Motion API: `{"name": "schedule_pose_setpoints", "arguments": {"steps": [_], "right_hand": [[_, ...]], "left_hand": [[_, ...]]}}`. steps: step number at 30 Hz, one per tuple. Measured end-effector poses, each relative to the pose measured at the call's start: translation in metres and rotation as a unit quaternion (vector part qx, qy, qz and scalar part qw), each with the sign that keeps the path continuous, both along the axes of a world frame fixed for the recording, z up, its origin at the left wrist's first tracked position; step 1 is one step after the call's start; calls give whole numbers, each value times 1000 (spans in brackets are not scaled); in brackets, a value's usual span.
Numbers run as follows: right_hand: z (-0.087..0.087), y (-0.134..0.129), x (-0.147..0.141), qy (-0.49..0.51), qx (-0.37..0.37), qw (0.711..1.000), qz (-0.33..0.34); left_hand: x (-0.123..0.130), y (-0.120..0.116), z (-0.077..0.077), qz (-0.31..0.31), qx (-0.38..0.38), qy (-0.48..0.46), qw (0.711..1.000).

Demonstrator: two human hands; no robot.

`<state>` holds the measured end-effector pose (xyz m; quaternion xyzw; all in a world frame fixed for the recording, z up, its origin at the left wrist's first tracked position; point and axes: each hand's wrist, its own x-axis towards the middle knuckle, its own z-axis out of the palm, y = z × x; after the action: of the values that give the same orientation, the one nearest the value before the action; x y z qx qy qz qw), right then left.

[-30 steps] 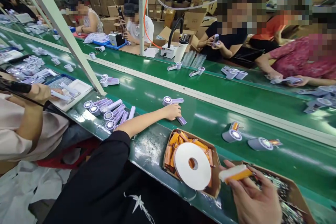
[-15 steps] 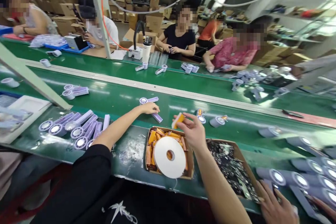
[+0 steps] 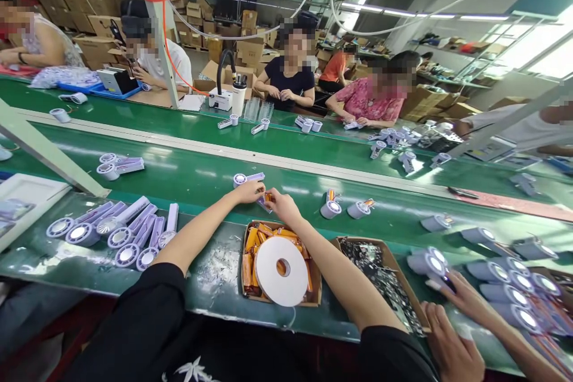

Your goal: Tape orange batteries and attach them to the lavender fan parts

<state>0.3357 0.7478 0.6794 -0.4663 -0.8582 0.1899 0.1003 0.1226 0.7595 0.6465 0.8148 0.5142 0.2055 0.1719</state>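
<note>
My left hand is closed on a lavender handheld fan housing, mostly covered by the fingers, low over the green belt. My right hand pinches an orange battery against that housing, and the fingertips of both hands meet there. Just behind the left hand lies another fan housing with its handle pointing right. Below my right forearm, a cardboard box holds several orange batteries. A white tape roll rests on top of them.
Several fan housings lie left of my arm. Right of the box, circuit boards fill another carton. Beyond it a co-worker's hands are near more fans. Two fans with batteries sit on the belt. People work across the line.
My right hand has moved left with the orange battery, bringing it to the housing at my left hand. At the right, a co-worker's hand has reached to the fans.
</note>
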Motion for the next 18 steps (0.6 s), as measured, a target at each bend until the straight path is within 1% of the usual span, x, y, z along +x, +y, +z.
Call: {"name": "schedule_pose_setpoints", "arguments": {"steps": [3, 5, 6, 10, 18], "right_hand": [[-3, 1, 5, -54, 13, 998, -3], [-6, 2, 6, -78, 15, 997, 5], [-7, 3, 6, -85, 14, 996, 11], [-11, 8, 9, -81, 14, 996, 36], [-17, 8, 29, 5, -2, 999, 39]], "left_hand": [[-4, -2, 1, -81, 4, 19, 997], [-2, -2, 1, -113, 11, 29, 993], [-1, -2, 0, -120, 16, 34, 992], [8, 0, -5, -107, 34, 49, 992], [13, 6, -11, -94, 30, 40, 994]]}}
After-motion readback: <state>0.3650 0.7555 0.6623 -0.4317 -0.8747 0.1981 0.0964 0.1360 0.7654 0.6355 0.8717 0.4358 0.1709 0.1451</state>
